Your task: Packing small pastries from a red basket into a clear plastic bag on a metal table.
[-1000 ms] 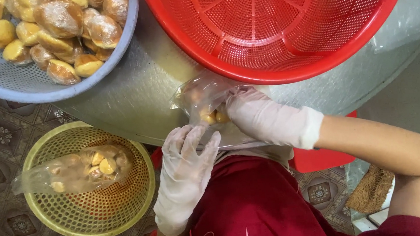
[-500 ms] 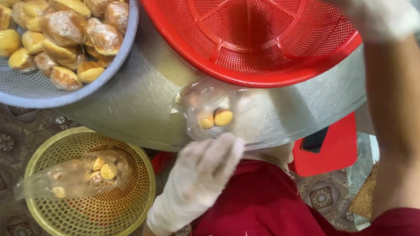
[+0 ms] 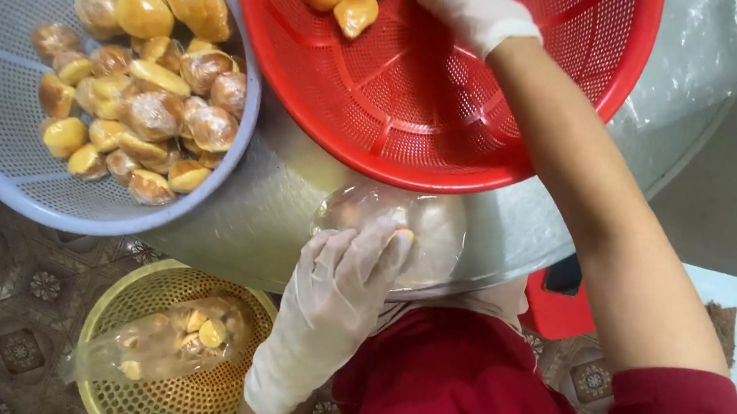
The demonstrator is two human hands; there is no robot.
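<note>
My gloved left hand [image 3: 340, 295] lies flat on a clear plastic bag [image 3: 392, 231] at the near edge of the metal counter [image 3: 248, 215], fingers spread and pressing rather than gripping, which pins the loose film so it cannot slide while the other arm is away. A yellow piece or two shows through the bag under my fingertips; how many it holds I cannot tell through the glare. My gloved right hand [image 3: 471, 1] reaches up into the red basket [image 3: 466, 122], close beside the few yellow pieces [image 3: 355, 13] lying at its far side. The picture's top edge cuts off the fingers, so whether they are closed on a piece or merely near one cannot be made out. The red basket sits straight ahead of me, within an easy stretch; the pale blue basket [image 3: 2, 163] stands to its left, filled with more of the yellow-brown pieces [image 3: 146, 110], several wrapped in clear film. Down on the patterned floor [image 3: 11, 292], beside my knee, a yellow basket [image 3: 132, 405] holds a filled clear bag [image 3: 166, 338], low and out of the way of the counter's working space. My red clothing [image 3: 449, 374] fills the bottom of the view and hides what lies beneath the counter's edge. A sheet of crumpled clear plastic [image 3: 694, 46] lies at the counter's right end, its contents, if any, unreadable.
</note>
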